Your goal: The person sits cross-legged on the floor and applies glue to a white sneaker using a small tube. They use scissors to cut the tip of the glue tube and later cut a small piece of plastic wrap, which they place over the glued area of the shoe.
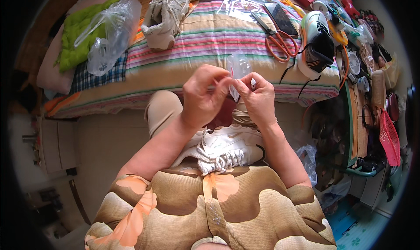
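My left hand (203,95) is closed, thumb and fingertips pinched together close to the right fingertips. What it pinches is too small to tell. My right hand (259,100) is closed too, with a slim white-tipped tube (253,82) poking up between its fingers. A small clear zip bag (239,63) with a red strip shows just beyond and between the hands; which fingers touch it is hard to tell. On my lap, under my forearms, rests a white lace-up sneaker (225,146) lying on its side.
Ahead is a bed with a striped cover (210,71). On it are another white sneaker (165,20), orange-handled scissors (280,44), a dark phone (281,19), a black-and-white sneaker (316,44) with hanging laces, a plastic bag (111,36) and a green cushion (83,31). Clutter crowds the right side.
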The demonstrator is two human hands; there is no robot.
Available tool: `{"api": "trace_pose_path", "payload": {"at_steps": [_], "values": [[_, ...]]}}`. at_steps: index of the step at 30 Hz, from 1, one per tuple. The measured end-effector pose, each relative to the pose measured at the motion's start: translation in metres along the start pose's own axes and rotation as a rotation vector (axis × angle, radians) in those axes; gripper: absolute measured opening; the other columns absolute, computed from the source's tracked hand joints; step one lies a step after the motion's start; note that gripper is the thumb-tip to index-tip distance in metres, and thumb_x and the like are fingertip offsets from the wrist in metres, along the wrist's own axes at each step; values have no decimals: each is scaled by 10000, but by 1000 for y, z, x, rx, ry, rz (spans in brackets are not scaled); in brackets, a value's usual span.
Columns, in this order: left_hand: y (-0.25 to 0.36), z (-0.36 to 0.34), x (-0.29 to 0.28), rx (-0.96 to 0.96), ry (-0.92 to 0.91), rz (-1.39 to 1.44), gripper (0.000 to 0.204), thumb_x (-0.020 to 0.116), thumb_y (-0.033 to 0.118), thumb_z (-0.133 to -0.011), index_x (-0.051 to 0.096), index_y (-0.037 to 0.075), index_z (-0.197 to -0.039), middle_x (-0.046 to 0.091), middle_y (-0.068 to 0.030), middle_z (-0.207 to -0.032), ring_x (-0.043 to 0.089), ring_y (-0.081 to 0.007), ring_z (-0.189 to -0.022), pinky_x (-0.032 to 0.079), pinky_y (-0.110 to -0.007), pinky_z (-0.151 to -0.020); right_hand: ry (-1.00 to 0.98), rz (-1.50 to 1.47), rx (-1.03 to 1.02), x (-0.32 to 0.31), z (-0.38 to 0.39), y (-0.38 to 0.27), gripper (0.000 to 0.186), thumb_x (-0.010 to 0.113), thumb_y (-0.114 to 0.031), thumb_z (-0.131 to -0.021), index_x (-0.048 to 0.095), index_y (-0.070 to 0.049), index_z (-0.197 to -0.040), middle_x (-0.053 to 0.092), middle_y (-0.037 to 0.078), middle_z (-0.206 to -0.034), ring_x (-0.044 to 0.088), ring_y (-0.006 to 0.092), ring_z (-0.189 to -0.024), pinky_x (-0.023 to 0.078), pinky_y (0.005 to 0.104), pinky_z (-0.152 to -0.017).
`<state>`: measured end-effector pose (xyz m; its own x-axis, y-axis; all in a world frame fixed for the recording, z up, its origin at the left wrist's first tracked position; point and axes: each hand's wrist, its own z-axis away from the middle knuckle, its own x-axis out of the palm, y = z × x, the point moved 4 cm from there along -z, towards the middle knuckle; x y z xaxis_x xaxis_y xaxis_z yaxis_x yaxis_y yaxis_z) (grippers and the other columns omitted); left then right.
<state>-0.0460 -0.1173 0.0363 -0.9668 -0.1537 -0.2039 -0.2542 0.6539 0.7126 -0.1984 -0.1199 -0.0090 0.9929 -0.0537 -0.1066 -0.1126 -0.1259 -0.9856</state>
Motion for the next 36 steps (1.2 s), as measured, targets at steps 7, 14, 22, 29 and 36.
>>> {"api": "trace_pose_path", "payload": {"at_steps": [7, 14, 22, 29, 36], "values": [[-22, 19, 11, -178, -271, -174, 89, 591, 25, -843, 646, 1, -908, 648, -171, -851, 634, -335, -767, 503, -368, -654, -5, 17, 44, 8, 4, -7, 124, 684, -122, -888, 646, -10, -853, 533, -67, -666, 406, -4, -590, 321, 176, -499], [-55, 35, 26, -755, -341, 468, 231, 456, 44, -952, 620, -8, -1107, 604, 8, -805, 562, -69, -736, 468, -226, -627, -84, 109, -53, 18, 11, -27, 73, 681, -40, -845, 635, 12, -821, 573, 4, -610, 497, 25, -561, 399, 210, -497], [-61, 33, 17, -1324, 102, 1135, 319, 431, 187, -1008, 545, -44, -1195, 620, -172, -1166, 604, -287, -1093, 499, -407, -975, -226, 181, -118, 22, 13, -9, 77, 691, -51, -830, 624, -13, -839, 624, 57, -703, 554, 90, -582, 453, 252, -548], [-57, 25, 9, -1128, -208, 1000, 363, 392, -25, -952, 455, -59, -1308, 492, -184, -1348, 541, -279, -1207, 495, -375, -999, -88, 74, -49, 17, 12, -10, 79, 681, -50, -849, 624, 3, -839, 599, 20, -680, 518, 66, -599, 428, 228, -550], [-55, 31, 10, -1154, -112, 1089, 627, 329, -179, -714, 453, -49, -1315, 484, -152, -1369, 512, -272, -1248, 468, -384, -1031, -83, 7, 7, 17, 9, -7, 112, 676, -66, -865, 610, 12, -817, 570, -4, -684, 468, 51, -598, 399, 220, -537]]}}
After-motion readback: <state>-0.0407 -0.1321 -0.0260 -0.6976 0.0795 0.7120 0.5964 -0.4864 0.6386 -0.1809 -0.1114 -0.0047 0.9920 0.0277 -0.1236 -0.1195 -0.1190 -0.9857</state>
